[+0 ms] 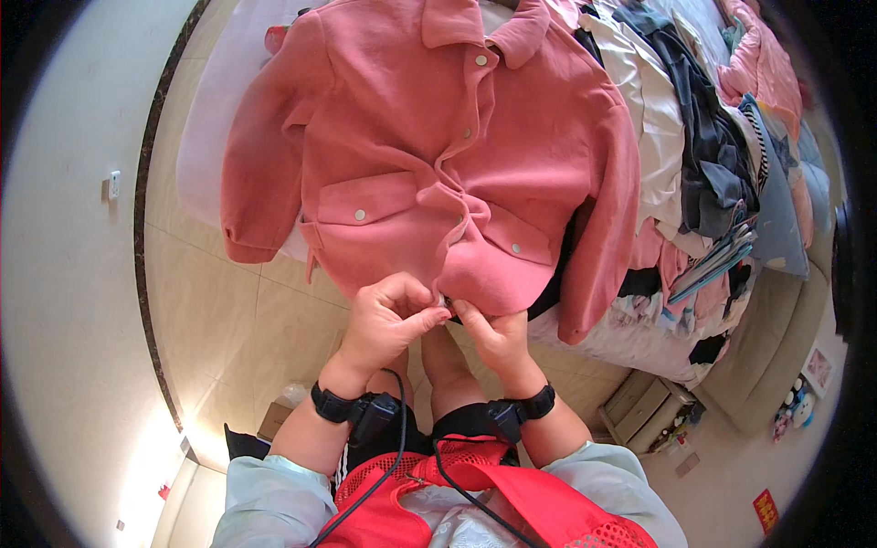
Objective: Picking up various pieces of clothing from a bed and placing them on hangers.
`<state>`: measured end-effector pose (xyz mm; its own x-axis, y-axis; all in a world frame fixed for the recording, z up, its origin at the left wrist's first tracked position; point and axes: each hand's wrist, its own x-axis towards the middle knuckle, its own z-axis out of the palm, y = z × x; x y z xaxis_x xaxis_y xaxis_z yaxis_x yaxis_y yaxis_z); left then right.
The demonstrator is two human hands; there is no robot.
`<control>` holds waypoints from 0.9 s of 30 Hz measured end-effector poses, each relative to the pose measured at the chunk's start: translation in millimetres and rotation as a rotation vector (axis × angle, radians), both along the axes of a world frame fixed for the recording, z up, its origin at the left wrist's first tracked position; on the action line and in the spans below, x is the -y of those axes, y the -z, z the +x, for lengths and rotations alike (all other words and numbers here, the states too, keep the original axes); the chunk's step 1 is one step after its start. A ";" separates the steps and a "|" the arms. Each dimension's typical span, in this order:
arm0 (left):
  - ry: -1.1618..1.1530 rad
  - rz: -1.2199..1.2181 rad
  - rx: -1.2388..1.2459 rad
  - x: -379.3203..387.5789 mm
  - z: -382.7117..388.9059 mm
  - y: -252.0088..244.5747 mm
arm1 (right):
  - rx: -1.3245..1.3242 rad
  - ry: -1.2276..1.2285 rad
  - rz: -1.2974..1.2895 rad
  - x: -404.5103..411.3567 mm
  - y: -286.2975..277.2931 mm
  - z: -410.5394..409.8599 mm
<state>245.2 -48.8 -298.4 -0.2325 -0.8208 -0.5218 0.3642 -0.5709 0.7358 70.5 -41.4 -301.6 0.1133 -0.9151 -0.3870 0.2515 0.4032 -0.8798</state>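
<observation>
A pink collared jacket [384, 137] with snap buttons and two flap pockets lies spread out, front up, with its collar at the far side. At the bottom of its front opening, my left hand [394, 318] pinches the hem edge between thumb and fingers. Close beside it my right hand [495, 335] grips the other side of the hem, thumb on top and fingers hidden under the cloth. A small dark and pale spot shows between my fingertips; what it is cannot be told. Both sleeves of the jacket hang outward to the sides.
On the bed right of the jacket are a white garment [634, 103], dark trousers [712, 137] and a pile of other clothes. A small drawer cabinet [640, 411] stands at the lower right, near the beige bed frame [767, 342]. Tiled floor [205, 301] lies to the left.
</observation>
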 end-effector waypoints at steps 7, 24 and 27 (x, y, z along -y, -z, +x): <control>0.041 -0.031 -0.037 0.6 -1.8 -1.9 | -0.030 -0.001 -0.033 2.4 4.3 -6.7; 0.045 0.153 -0.119 18.5 -4.1 1.3 | -0.051 -0.106 -0.047 6.9 16.0 -18.9; 0.056 0.188 -0.089 19.8 -5.0 2.7 | -0.032 -0.135 -0.025 6.3 19.2 -20.0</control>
